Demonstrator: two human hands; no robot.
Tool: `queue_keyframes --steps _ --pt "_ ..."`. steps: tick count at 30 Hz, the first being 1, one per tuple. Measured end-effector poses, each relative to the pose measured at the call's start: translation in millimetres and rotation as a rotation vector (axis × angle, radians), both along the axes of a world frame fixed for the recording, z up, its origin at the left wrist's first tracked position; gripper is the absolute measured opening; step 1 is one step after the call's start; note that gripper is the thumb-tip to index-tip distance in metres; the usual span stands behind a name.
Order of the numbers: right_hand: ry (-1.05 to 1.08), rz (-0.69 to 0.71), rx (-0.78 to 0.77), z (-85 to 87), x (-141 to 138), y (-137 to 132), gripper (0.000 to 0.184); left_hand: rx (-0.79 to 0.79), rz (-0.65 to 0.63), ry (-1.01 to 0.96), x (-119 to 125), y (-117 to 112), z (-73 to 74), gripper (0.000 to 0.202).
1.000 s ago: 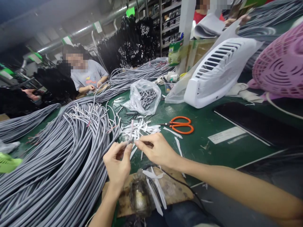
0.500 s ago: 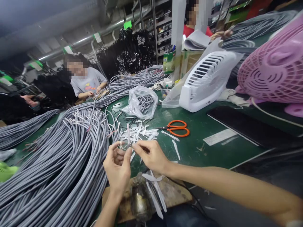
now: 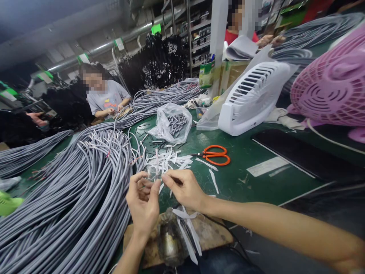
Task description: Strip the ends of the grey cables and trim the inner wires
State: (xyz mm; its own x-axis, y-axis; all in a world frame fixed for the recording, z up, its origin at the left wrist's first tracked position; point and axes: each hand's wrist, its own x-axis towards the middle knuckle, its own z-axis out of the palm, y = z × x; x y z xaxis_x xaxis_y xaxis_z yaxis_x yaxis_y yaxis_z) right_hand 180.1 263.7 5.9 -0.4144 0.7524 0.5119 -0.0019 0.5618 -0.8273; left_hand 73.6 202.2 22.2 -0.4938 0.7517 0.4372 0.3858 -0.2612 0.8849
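Note:
My left hand (image 3: 142, 201) and my right hand (image 3: 184, 188) meet over the green table's near edge, both pinched on the stripped end of a grey cable (image 3: 156, 176), whose thin wires stick up between the fingertips. The cable comes out of a big bundle of grey cables (image 3: 71, 190) lying to the left. Just beyond my fingers lies a heap of white paper strips (image 3: 171, 160). Below my hands a worn wooden block with a metal tool (image 3: 171, 236) sits at the table edge, with white strips draped over it.
Orange scissors (image 3: 213, 155) lie right of the strips. A clear bag of small dark tubes (image 3: 172, 123) stands behind them. A white fan (image 3: 251, 99) and a pink fan (image 3: 330, 83) are at the right. A person in a grey shirt (image 3: 107, 99) works across the table.
My hands have stayed pinched together on the cable end with only small finger movement. The camera view has shifted slightly.

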Motion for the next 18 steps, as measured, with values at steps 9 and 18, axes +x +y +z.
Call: queue_keyframes --steps 9,18 --pt "0.010 0.021 -0.013 1.0 0.3 -0.7 0.038 -0.011 0.027 0.054 0.2 -2.3 2.3 0.025" --pt "0.015 -0.009 0.012 0.4 1.6 -1.3 0.039 -0.015 0.017 0.174 -0.5 -3.6 1.3 0.018"
